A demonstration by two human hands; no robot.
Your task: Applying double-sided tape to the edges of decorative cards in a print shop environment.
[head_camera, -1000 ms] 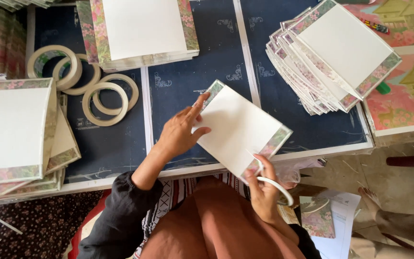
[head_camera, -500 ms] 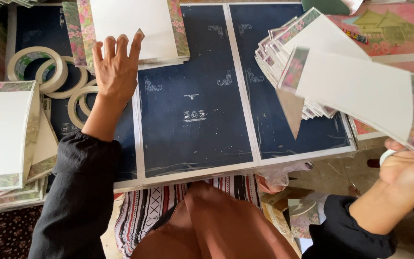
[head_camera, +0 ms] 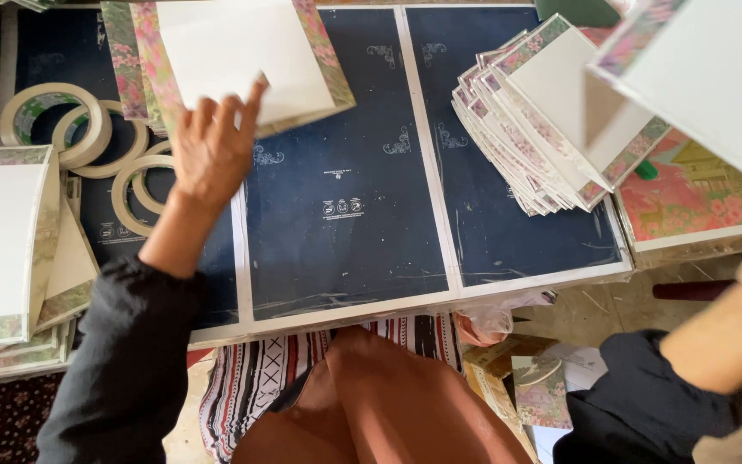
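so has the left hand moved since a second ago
Yes. The left hand went from the middle of the dark blue table up to the white sheet stack beside the tape rings.

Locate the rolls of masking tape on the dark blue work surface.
The tape rolls lie at the work surface's left edge, just left of the left hand.

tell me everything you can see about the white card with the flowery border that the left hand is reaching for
The white card is a flat rectangular sheet, plain white in the middle with a pink and green floral border along its edges. It looks like stiff paper or thin board. It lies slightly askew at the top of the dark blue table, on top of other floral-edged sheets. The left hand has its fingertips on the card's lower edge; its upper edge is cut off by the frame.
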